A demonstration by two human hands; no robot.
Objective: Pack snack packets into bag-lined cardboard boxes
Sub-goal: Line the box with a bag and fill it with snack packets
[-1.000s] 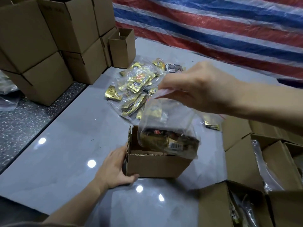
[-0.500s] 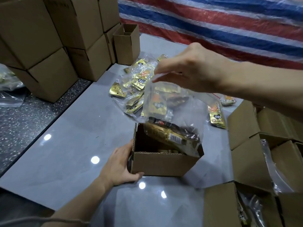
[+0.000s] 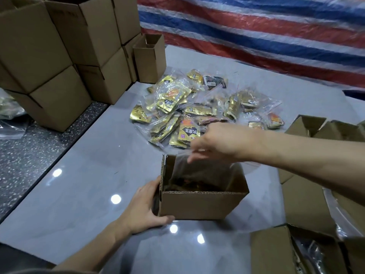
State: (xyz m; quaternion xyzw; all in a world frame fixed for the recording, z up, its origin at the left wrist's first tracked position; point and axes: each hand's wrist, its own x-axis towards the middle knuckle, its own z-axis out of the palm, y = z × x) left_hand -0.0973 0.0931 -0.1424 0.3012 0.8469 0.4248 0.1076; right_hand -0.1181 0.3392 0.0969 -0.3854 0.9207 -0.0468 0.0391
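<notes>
Change: the clear bag (image 3: 197, 175) of snack packets, held above the open box (image 3: 201, 204) half a second ago, now sits inside it.
Right hand (image 3: 223, 143): lowered to the box's far rim. The fingers (image 3: 194, 155) are blurred at the bag's top film, so pinch or release cannot be told.
Left hand (image 3: 144, 206): unchanged, gripping the box's near left corner.
Box position: on the grey floor (image 3: 98, 165), just nearer than the pile of bagged packets (image 3: 189, 113).
Task status: this box appears loaded. The protruding film probably needs tucking in.
</notes>
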